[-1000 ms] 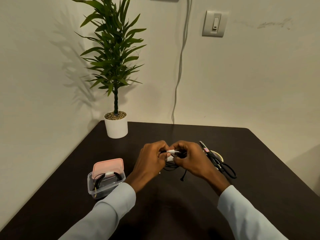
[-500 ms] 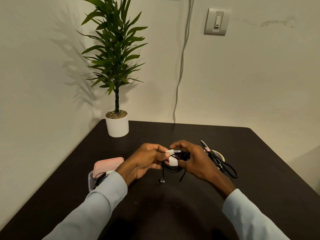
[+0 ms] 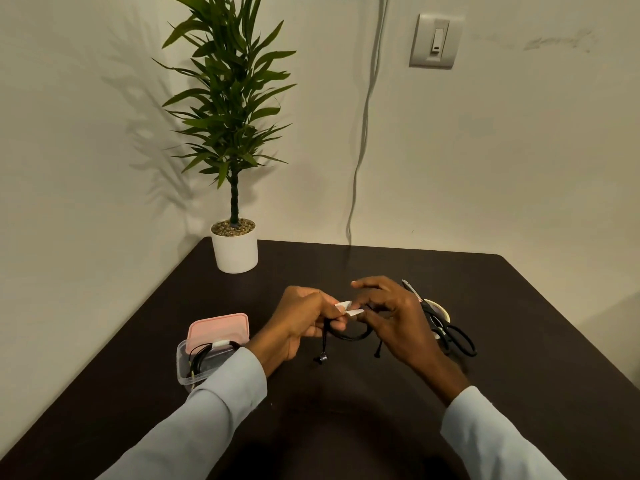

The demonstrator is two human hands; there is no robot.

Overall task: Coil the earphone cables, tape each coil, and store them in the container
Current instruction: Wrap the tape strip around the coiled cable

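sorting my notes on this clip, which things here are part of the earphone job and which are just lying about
Part of the job:
- earphone coil, held by left hand and right hand
- white tape strip on it
- clear container holding a taped coil
- pink lid
- scissors
- tape roll

Lying about:
- potted plant
- wall switch
- wall cable

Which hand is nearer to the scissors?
Right. The right hand is just beside the scissors; the left hand is farther, across the coil.

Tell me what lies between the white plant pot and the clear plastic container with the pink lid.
In the head view, only bare dark table lies between the white plant pot and the clear plastic container.
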